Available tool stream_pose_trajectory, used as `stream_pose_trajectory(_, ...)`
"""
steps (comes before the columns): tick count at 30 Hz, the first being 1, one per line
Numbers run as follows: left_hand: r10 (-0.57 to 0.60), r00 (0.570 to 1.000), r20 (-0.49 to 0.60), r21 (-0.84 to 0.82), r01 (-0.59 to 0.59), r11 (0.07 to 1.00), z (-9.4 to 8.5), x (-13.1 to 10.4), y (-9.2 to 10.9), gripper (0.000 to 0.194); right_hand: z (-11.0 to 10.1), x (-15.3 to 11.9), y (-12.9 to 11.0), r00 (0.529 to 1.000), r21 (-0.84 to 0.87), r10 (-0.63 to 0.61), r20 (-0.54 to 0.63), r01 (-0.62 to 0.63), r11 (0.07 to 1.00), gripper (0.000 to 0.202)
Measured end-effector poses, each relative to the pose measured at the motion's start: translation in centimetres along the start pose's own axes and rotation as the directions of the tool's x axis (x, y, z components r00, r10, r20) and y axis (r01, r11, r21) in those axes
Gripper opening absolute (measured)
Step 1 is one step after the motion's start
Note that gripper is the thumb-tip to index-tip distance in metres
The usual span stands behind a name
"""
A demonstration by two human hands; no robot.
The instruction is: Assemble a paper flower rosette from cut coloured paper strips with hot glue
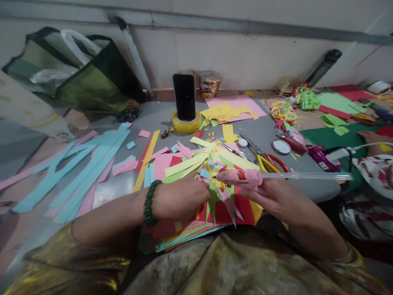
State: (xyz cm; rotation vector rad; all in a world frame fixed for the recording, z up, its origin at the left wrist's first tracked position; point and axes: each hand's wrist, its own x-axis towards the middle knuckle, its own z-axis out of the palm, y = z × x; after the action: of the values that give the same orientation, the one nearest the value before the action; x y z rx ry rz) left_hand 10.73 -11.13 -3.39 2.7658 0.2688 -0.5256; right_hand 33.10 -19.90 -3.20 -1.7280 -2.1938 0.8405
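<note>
My right hand (pixel 273 196) is wrapped round a pink hot glue gun (pixel 242 178). A long clear glue stick (pixel 307 176) sticks out of its back toward the right. The gun's nozzle points left, over a layered paper flower (pixel 216 172) made of cut yellow, blue, pink and green strips. At the flower's left side is my left hand (pixel 182 198), with its fingers curled closed; what the fingertips pinch, if anything, is hidden. Beneath both hands lies a stack of coloured paper sheets (pixel 184 235), close against my body.
Blue paper strips (pixel 82 172) spread over the left of the table. Yellow-handled scissors (pixel 264 162) lie beyond my right hand. A phone (pixel 184 96) stands in a yellow tape roll (pixel 186 124), near a snack cup (pixel 209 84). A green bag (pixel 92 78) sits back left.
</note>
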Motion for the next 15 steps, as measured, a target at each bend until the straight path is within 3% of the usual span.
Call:
stream_pose_trajectory(3, -0.006, 1.0, 0.012, -0.021, 0.006, 1.0, 0.0, 0.1, -0.1, 0.017, -0.3, -0.5, -0.2, 0.984, 0.252, -0.093, -0.152, 0.129, 0.959, 0.039)
stream_pose_trajectory(5, 0.002, 1.0, -0.021, -0.031, -0.002, 1.0, 0.3, 0.0, -0.3, 0.015, -0.4, -0.8, 0.3, 0.93, 0.306, -0.088, -0.356, 0.206, 0.929, 0.036)
stream_pose_trajectory(7, 0.011, 0.997, -0.071, -0.033, -0.013, 0.999, 0.5, -0.2, -0.4, 0.014, -0.7, -1.2, 1.4, 0.814, 0.273, -0.014, -0.581, 0.21, 0.939, 0.032)
stream_pose_trajectory(9, 0.02, 0.99, -0.141, -0.051, -0.028, 0.998, 0.5, -0.6, -0.4, 0.017, -1.4, -1.6, 3.3, 0.656, 0.235, 0.139, -0.742, 0.061, 0.97, 0.03)
stream_pose_trajectory(12, 0.032, 0.972, -0.234, -0.115, -0.061, 0.992, 0.0, -1.3, -0.4, 0.021, -2.7, -2.3, 6.7, 0.384, 0.267, 0.362, -0.85, -0.278, 0.923, 0.045)
stream_pose_trajectory(13, 0.026, 0.968, -0.25, -0.133, -0.061, 0.989, -0.2, -1.5, -0.4, 0.021, -3.1, -2.4, 7.8, 0.313, 0.28, 0.4, -0.862, -0.364, 0.889, 0.048)
stream_pose_trajectory(15, -0.005, 0.964, -0.264, -0.158, -0.038, 0.987, -0.6, -1.8, -0.5, 0.022, -3.6, -2.7, 9.8, 0.236, 0.298, 0.457, -0.858, -0.495, 0.816, 0.05)
